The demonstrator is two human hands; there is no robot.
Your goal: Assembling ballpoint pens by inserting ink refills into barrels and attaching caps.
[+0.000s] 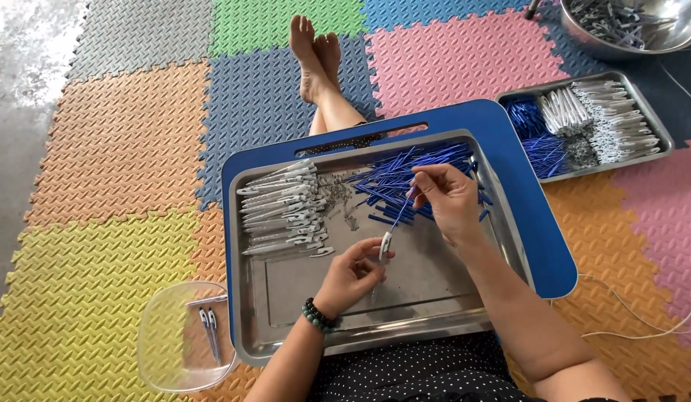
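Clear plastic dish (167,350) lies nearest on the mat, left of the lap, with two finished pens (210,331) in it. Beside it, a steel tray (434,298) rests on a blue lap desk (539,223) over the person's legs.

Left hand (351,274), a green bead bracelet (317,316) at the wrist, is closed around a white pen barrel (385,246), held upright over the tray's bare middle. Right hand (449,197) pinches a thin blue refill (402,212) between thumb and forefinger; the refill slants down so its lower end meets the barrel's top.

Farther in the tray, a row of white barrels (282,212) lies at the left, a scatter of small metal parts (341,197) sits in the centre, and a heap of blue refills (405,175) lies at the right, partly under the right hand.

Beyond the desk, bare feet (315,56) rest on coloured foam tiles (129,134). To the far right, a second tray (643,97) holds blue refills, white barrels and small parts. A steel bowl (658,33) at the top right corner holds more pen pieces.
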